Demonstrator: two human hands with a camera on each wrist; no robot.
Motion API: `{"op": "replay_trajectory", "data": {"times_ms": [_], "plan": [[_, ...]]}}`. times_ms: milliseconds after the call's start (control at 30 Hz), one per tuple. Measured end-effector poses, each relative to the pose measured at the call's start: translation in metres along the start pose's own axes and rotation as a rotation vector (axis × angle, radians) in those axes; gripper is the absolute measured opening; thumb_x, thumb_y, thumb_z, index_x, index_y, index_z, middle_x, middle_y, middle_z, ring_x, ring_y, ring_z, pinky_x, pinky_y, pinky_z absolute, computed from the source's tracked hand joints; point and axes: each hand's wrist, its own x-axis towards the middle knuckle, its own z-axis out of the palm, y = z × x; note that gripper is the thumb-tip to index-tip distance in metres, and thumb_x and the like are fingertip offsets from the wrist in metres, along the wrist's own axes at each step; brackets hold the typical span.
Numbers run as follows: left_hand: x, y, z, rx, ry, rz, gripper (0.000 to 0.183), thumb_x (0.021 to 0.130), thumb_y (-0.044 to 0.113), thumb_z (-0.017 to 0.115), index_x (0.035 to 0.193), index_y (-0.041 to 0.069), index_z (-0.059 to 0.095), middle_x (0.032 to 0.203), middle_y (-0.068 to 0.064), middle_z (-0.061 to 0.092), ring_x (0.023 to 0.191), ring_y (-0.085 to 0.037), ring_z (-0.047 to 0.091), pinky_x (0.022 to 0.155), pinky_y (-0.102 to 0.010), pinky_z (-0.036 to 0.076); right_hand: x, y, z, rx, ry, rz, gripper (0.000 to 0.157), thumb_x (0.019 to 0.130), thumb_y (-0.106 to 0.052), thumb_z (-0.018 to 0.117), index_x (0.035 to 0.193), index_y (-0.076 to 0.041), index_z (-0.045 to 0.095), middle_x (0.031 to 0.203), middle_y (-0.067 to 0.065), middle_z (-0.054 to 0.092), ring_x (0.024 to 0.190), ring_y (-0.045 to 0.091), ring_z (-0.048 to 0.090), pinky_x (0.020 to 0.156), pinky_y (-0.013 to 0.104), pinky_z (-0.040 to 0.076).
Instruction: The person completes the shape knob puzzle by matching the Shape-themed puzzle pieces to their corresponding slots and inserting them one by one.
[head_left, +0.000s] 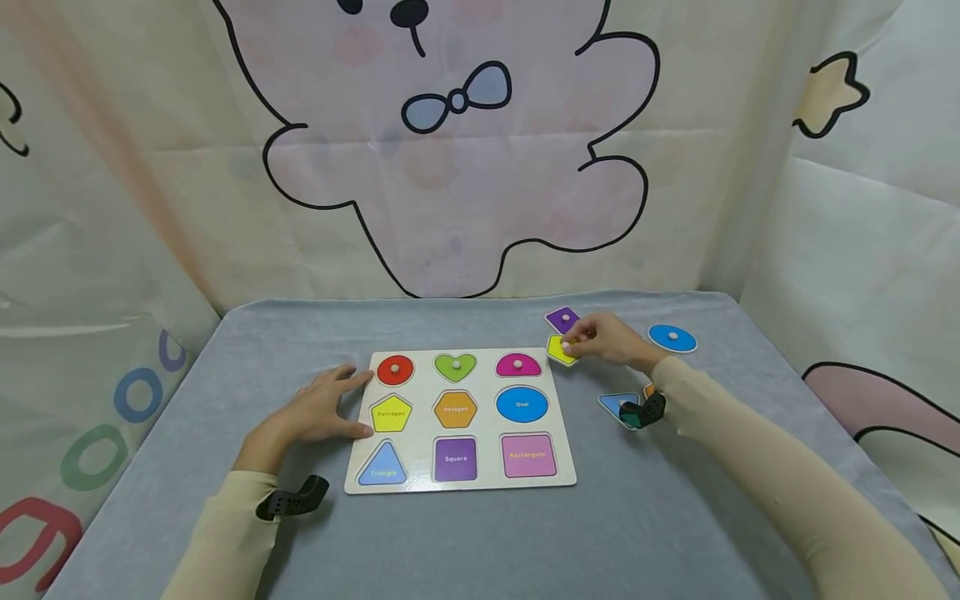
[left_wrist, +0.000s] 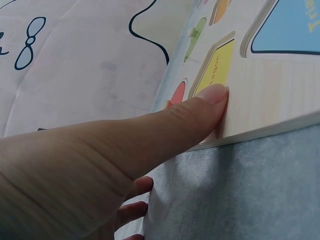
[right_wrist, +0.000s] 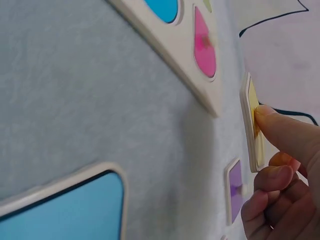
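Note:
My right hand (head_left: 609, 340) pinches the knob of a yellow pentagon puzzle piece (right_wrist: 254, 125) between thumb and fingers, just off the top right corner of the puzzle board (head_left: 480, 496). In the right wrist view the piece is lifted off the cloth. My left hand (head_left: 318, 408) rests at the board's left edge with its fingers extended, the thumb (left_wrist: 212, 95) on the board beside the yellow Pentagon slot (head_left: 391, 413). A red round piece (head_left: 394, 371), a green heart piece (head_left: 450, 372) and a pink half-round piece (head_left: 517, 366) sit in the top row.
A purple square piece (head_left: 561, 318) lies behind my right hand. The blue oval piece (head_left: 672, 337) is farther right. Near my right wrist lie a blue triangle piece (head_left: 613, 403) and a partly hidden orange piece (head_left: 648, 390). Grey cloth (head_left: 465, 550) covers the table.

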Motion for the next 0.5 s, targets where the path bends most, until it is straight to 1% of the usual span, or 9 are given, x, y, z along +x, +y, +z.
{"op": "replay_trajectory", "data": {"times_ms": [233, 367, 500], "plan": [[-0.003, 0.000, -0.002, 0.002, 0.004, 0.014, 0.100, 0.074, 0.050, 0.085, 0.156, 0.015, 0.039, 0.161, -0.028, 0.030, 0.147, -0.054, 0.026, 0.113, -0.077, 0.024, 0.001, -0.016, 0.001, 0.018, 0.010, -0.075, 0.023, 0.092, -0.019, 0.075, 0.108, -0.002, 0.076, 0.079, 0.003, 0.049, 0.087, 0.022, 0.050, 0.063, 0.025, 0.041], [-0.003, 0.001, -0.002, -0.002, 0.012, 0.030, 0.100, 0.074, 0.050, 0.085, 0.156, 0.014, 0.040, 0.160, -0.029, 0.032, 0.146, -0.054, 0.028, 0.112, -0.078, 0.025, 0.000, -0.020, 0.003, 0.007, 0.003, -0.084, 0.022, 0.092, -0.017, 0.076, 0.108, -0.002, 0.077, 0.080, 0.003, 0.050, 0.089, 0.022, 0.051, 0.065, 0.024, 0.043], [-0.002, 0.001, -0.001, -0.009, 0.012, 0.030, 0.100, 0.074, 0.051, 0.085, 0.156, 0.015, 0.040, 0.160, -0.028, 0.031, 0.146, -0.053, 0.027, 0.112, -0.078, 0.024, 0.000, -0.023, 0.007, 0.014, -0.009, -0.114, 0.020, 0.092, -0.014, 0.075, 0.106, 0.000, 0.077, 0.081, 0.004, 0.051, 0.090, 0.023, 0.051, 0.067, 0.022, 0.046]]}}
